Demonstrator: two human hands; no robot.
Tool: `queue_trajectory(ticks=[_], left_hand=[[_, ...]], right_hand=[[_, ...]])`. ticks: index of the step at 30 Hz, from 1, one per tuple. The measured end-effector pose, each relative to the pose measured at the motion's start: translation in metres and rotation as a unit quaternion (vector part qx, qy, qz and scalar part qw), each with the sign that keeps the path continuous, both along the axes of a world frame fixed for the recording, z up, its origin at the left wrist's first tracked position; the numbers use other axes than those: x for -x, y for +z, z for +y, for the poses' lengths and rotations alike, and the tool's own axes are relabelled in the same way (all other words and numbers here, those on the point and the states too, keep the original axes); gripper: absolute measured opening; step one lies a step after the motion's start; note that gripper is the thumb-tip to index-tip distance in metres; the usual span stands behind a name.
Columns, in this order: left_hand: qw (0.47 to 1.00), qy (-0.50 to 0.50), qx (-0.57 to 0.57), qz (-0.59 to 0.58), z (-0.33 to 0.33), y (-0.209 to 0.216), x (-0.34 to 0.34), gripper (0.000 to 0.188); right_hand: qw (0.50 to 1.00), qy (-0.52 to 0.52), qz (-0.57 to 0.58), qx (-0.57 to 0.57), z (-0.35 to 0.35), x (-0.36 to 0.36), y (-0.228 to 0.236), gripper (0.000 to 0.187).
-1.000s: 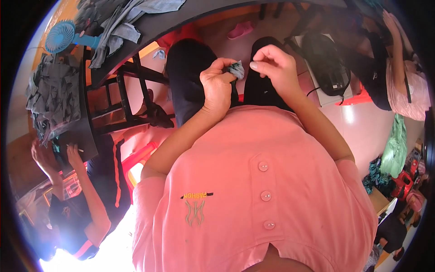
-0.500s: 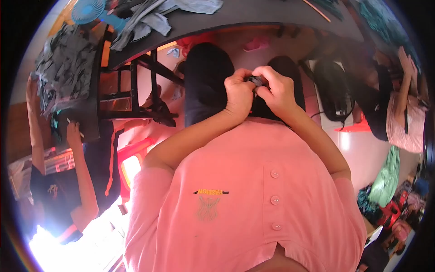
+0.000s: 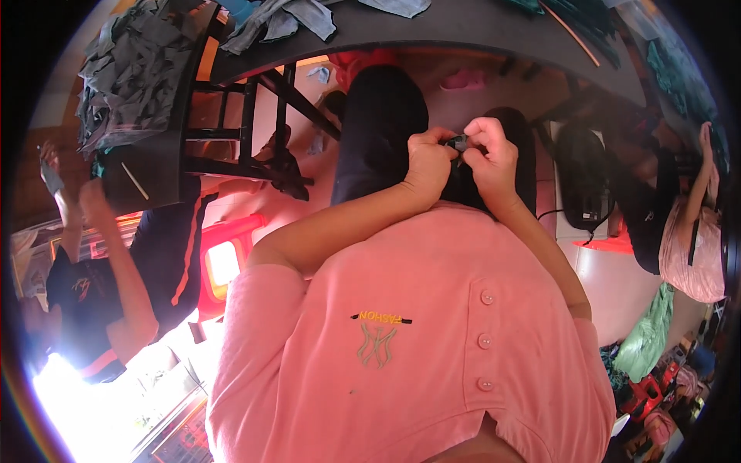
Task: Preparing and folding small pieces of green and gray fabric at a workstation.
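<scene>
Just above the gap between the person's knees in black trousers (image 3: 380, 116), a small scrap of dark grey cloth (image 3: 458, 142) is held in mid-air, partly hidden by the hands. The fingers (image 3: 438, 137) of the left hand (image 3: 429, 168) are closed in a pinch on its left side. On the other side, the right hand (image 3: 494, 160) has thumb and forefinger bent round the near edge, barely apart; whether they truly grip it, I cannot tell. Nothing props the scrap from below, so the likeliest trouble, as I judge it, is a slip: if the left pinch eased while the right had only a loose hold, the cloth could fall between the knees to the floor (image 3: 457, 104). Being so small and so covered, it might also be twisted or creased unnoticed, should the two hands pull unevenly. The tabletop (image 3: 432, 29), with its grey cloth strips (image 3: 297, 17) and thin stick (image 3: 571, 35), lies beyond the knees, well apart from the hands, and so seems unlikely to catch a dropped piece
</scene>
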State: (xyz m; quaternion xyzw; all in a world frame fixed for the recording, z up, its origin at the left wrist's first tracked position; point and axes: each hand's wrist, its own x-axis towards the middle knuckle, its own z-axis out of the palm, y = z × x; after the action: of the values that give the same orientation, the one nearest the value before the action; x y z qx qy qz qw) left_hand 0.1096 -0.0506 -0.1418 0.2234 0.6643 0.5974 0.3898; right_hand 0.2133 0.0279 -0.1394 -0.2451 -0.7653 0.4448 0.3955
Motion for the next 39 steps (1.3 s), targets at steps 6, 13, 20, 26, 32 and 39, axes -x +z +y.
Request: queue_trajectory(ticks=[6,13,20,26,32,39], left_hand=[[0.987,-0.002,0.093,-0.129,-0.009,-0.016,0.007,0.025],[0.952,-0.015,0.122,-0.279,-0.012,-0.027,0.016,0.018],[0.939,-0.056,0.127,-0.313,-0.009,-0.039,0.02,0.018],[0.948,-0.045,0.123,-0.288,-0.002,-0.018,0.013,0.017],[0.959,0.033,0.119,-0.256,0.012,-0.016,0.006,0.021],[0.983,0.055,0.011,-0.175,0.062,-0.014,-0.011,0.02]], right_hand=[[0.994,0.039,-0.077,0.062,0.003,0.001,-0.017,0.031],[0.959,0.1,-0.047,0.262,0.009,-0.004,-0.017,0.033],[0.94,0.075,-0.063,0.326,0.005,-0.013,0.003,0.035],[0.955,0.076,-0.043,0.284,0.01,-0.014,-0.016,0.034],[0.988,0.005,-0.113,0.107,0.001,-0.008,-0.031,0.031],[0.985,-0.107,-0.123,-0.052,0.017,-0.016,0.002,0.037]])
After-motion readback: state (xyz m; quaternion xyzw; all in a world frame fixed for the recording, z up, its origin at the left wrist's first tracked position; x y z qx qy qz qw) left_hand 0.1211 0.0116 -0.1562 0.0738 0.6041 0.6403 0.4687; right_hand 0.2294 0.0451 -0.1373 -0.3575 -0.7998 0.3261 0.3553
